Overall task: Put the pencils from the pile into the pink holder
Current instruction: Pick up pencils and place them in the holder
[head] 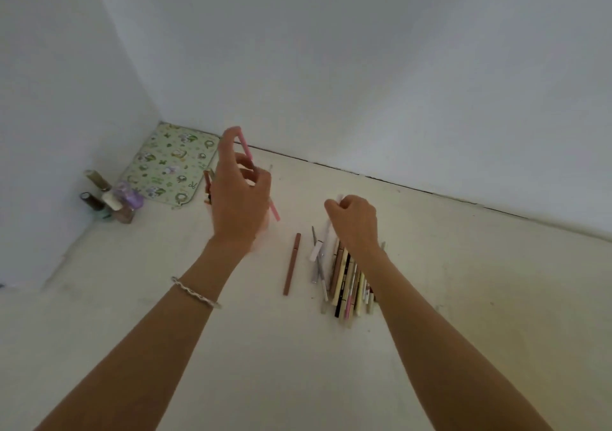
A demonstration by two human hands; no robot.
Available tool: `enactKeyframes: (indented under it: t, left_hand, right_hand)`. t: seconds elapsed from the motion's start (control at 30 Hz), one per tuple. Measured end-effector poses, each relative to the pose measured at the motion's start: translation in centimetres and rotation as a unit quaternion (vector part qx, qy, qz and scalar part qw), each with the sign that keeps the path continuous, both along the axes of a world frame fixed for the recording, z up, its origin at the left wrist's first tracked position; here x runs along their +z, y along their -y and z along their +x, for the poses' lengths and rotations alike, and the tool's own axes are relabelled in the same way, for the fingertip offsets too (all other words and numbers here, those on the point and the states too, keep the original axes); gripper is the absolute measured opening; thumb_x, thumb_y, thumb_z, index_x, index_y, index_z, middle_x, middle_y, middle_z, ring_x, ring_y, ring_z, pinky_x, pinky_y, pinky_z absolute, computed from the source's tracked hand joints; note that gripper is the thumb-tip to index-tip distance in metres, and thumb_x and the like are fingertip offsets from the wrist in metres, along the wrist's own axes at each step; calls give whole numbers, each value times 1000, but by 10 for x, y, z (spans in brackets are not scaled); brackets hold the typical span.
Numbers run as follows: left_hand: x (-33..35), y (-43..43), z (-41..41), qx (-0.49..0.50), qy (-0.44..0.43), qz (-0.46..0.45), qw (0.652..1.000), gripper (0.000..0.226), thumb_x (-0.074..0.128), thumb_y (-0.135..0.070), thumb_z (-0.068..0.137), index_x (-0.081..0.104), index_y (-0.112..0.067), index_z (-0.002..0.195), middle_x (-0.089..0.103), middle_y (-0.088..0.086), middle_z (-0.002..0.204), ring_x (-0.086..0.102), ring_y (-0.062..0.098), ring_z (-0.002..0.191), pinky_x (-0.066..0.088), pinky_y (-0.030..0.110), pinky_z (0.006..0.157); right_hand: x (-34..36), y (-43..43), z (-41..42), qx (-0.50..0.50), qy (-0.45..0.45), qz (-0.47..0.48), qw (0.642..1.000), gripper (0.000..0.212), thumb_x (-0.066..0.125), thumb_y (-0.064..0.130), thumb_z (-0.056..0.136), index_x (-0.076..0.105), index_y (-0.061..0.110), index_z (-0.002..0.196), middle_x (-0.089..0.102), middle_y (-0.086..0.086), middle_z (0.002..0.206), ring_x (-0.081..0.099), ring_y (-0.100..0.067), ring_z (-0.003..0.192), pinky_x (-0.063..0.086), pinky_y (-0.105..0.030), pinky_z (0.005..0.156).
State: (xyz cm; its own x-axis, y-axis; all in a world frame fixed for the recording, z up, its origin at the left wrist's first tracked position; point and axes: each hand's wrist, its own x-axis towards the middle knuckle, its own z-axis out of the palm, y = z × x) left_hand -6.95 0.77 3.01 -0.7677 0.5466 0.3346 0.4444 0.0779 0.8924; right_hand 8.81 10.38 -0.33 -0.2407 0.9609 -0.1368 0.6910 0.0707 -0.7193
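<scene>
My left hand (240, 195) is raised and holds a pink pencil (246, 147), tilted, over the pink holder (263, 228), which is almost wholly hidden behind that hand. A few pencils (208, 182) stick up from the holder at the hand's left. My right hand (356, 220) is closed on a white pencil (326, 232) at the far end of the pencil pile (347, 281). A brown pencil (291, 263) lies alone on the table, left of the pile.
A green patterned mat (169, 164) lies in the back left corner. Several small nail polish bottles (112, 199) stand beside the left wall. White walls close the table at the back and left.
</scene>
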Motion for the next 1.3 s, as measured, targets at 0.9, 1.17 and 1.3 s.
enactKeyframes:
  t: [0.9,1.17,1.3]
  left_hand:
    - [-6,57,-72,107,-185,-65,975,29,47,-5,93,61,-5,117,61,11,114,54,27,109,42,33,95]
    - [-5,65,-42,67,-73,-71,992,11,50,-13,87,54,-17,96,58,-4,94,55,8,73,53,29,63]
    - [-27,73,-7,-29,-109,-186,976,9,58,-22,89,54,-20,80,56,-7,68,55,10,60,46,21,57]
  right_hand:
    - [44,55,-115,92,-342,132,926,25,48,14,100,41,27,121,68,-2,78,64,-10,64,52,-23,61]
    - [2,70,-121,260,-67,280,922,20,54,15,96,65,10,112,64,-8,110,59,-25,98,48,-38,90]
    - [-2,64,-100,151,-146,252,945,33,49,6,87,60,8,118,60,-7,114,58,-18,98,51,-33,85]
